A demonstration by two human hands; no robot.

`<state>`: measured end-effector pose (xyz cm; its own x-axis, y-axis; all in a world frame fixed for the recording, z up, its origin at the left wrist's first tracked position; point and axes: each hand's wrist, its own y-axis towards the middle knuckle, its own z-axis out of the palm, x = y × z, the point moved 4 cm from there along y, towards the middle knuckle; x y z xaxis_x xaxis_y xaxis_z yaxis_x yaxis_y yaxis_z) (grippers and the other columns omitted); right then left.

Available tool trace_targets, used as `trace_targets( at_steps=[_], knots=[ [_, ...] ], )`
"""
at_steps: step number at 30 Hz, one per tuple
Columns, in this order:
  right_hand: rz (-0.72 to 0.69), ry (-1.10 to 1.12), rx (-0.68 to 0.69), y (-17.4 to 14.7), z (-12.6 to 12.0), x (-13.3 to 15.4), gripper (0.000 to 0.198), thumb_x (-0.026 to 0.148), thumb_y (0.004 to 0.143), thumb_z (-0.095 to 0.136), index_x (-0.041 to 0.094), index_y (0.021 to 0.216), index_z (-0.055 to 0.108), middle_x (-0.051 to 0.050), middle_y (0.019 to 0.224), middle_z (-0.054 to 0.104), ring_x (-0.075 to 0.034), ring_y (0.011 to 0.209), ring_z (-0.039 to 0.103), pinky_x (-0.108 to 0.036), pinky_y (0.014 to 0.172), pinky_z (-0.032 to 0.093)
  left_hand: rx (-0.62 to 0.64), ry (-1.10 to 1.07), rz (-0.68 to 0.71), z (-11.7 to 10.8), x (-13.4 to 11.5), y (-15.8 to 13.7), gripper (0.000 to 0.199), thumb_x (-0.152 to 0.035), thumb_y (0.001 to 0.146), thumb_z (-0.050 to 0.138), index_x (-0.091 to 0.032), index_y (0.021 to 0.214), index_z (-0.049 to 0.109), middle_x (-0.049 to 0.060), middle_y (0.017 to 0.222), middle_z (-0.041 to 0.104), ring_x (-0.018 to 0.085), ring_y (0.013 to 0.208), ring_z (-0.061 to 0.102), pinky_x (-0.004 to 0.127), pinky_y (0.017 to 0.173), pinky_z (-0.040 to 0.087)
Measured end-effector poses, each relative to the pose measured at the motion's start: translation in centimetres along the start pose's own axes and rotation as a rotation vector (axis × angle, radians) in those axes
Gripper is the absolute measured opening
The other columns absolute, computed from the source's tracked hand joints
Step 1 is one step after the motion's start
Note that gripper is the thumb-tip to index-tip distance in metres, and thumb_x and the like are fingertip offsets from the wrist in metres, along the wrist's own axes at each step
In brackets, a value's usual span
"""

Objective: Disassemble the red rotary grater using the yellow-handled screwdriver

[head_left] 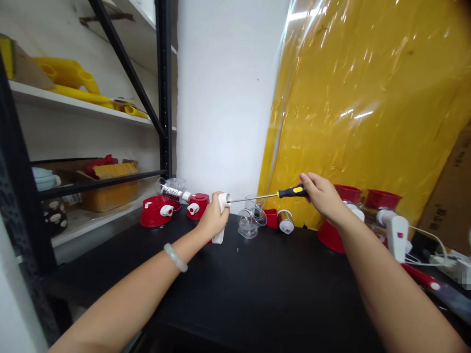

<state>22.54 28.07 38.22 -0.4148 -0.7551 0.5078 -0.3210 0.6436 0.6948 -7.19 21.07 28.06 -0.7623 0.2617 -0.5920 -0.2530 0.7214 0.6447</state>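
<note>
My left hand (213, 216) is wrapped round a white plastic crank handle (218, 238), holding it above the black table. A screwdriver (293, 191) with a black and yellow grip is pinched at its rear end by my right hand (319, 194). Its long metal shaft runs left, and the tip meets the round opening at the top of the white part; whether a screw sits there is too small to tell. Behind lie clear plastic pieces (248, 226), a grater drum (285, 221) with a white end, and a small red piece (271, 218).
Red grater bases (156, 212) with white knobs stand at the back left. At the right are red-and-white grater units (396, 230) and a red-handled tool (423, 277). A black-framed shelf (164, 98) borders the left; yellow sheeting (360, 108) hangs behind the black table (265, 294).
</note>
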Motion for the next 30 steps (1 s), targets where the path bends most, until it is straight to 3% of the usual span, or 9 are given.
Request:
trace_targets(
  at_steps=[3,7,11,14,17,20,25,27,30],
  knots=[
    [-0.064,0.008,-0.001,-0.3,0.0,0.0,0.040,0.061,0.089,0.051,0.022,0.094,0.055,0.002,0.064,0.057,-0.015,0.057,0.052,-0.027,0.055,0.041,0.001,0.031,0.008,-0.3,0.0,0.1,0.035,-0.024,0.088,0.046,-0.017,0.122,0.040,-0.001,0.065,0.057,0.021,0.057,0.064,0.031,0.059,0.047],
    [-0.136,0.136,0.026,-1.1,-0.6,-1.1,0.045,0.053,0.081,0.067,0.024,0.113,0.054,-0.002,0.087,0.060,-0.018,0.079,0.059,-0.030,0.072,0.047,0.038,0.069,0.015,-0.2,-0.1,0.0,0.037,-0.024,0.087,0.046,-0.017,0.123,0.040,0.002,0.073,0.061,0.021,0.059,0.064,0.031,0.059,0.048],
    [0.024,0.440,0.055,-1.0,-0.4,-2.7,0.057,0.048,0.066,0.082,0.029,0.111,0.054,0.000,0.090,0.060,-0.015,0.074,0.060,-0.027,0.065,0.050,0.066,0.149,0.020,0.6,-0.7,-0.5,0.040,-0.023,0.087,0.046,-0.015,0.126,0.039,0.007,0.079,0.064,0.024,0.063,0.066,0.035,0.064,0.050],
    [0.196,0.623,0.105,-0.9,0.8,-3.8,0.050,0.059,0.070,0.075,0.027,0.103,0.056,0.001,0.080,0.062,-0.016,0.068,0.063,-0.028,0.061,0.053,0.055,0.185,0.013,0.7,-0.8,-0.7,0.040,-0.023,0.088,0.045,-0.014,0.126,0.037,0.009,0.079,0.064,0.026,0.065,0.066,0.037,0.067,0.050],
    [0.302,0.532,0.240,-0.9,1.9,-4.7,0.055,0.074,0.079,0.054,0.019,0.080,0.058,0.000,0.057,0.059,-0.013,0.045,0.054,-0.025,0.044,0.044,0.024,0.260,0.009,0.4,-0.6,-0.5,0.038,-0.023,0.088,0.044,-0.015,0.125,0.038,0.007,0.075,0.063,0.027,0.068,0.067,0.039,0.068,0.050],
    [0.210,0.345,0.312,-0.9,1.7,-4.7,0.056,0.072,0.080,0.055,0.018,0.068,0.058,0.003,0.046,0.049,-0.009,0.038,0.040,-0.022,0.039,0.032,0.013,0.312,0.039,0.1,-0.4,-0.2,0.037,-0.024,0.088,0.044,-0.016,0.124,0.039,0.007,0.076,0.063,0.027,0.069,0.067,0.040,0.070,0.050],
    [-0.008,0.151,0.306,-0.9,0.0,-3.8,0.041,0.054,0.079,0.069,0.024,0.108,0.070,-0.003,0.088,0.070,-0.015,0.070,0.060,-0.027,0.063,0.048,0.033,0.287,0.042,0.4,-0.1,-0.2,0.036,-0.024,0.089,0.043,-0.016,0.124,0.039,0.006,0.076,0.062,0.027,0.068,0.067,0.040,0.070,0.050],
    [-0.025,0.112,0.347,-1.0,-0.2,-3.6,0.043,0.049,0.074,0.075,0.025,0.110,0.070,-0.005,0.101,0.072,-0.020,0.082,0.064,-0.031,0.072,0.050,0.020,0.246,0.044,0.5,0.0,-0.2,0.036,-0.025,0.089,0.044,-0.017,0.124,0.038,0.007,0.079,0.063,0.026,0.070,0.067,0.039,0.069,0.050],
    [-0.028,0.049,0.374,-1.1,0.0,-3.1,0.042,0.050,0.070,0.077,0.024,0.103,0.072,-0.005,0.092,0.073,-0.021,0.078,0.064,-0.032,0.068,0.049,-0.008,0.175,0.045,0.4,0.4,-0.1,0.039,-0.027,0.090,0.045,-0.016,0.126,0.036,0.007,0.082,0.062,0.024,0.068,0.066,0.038,0.067,0.051]
  ],
)
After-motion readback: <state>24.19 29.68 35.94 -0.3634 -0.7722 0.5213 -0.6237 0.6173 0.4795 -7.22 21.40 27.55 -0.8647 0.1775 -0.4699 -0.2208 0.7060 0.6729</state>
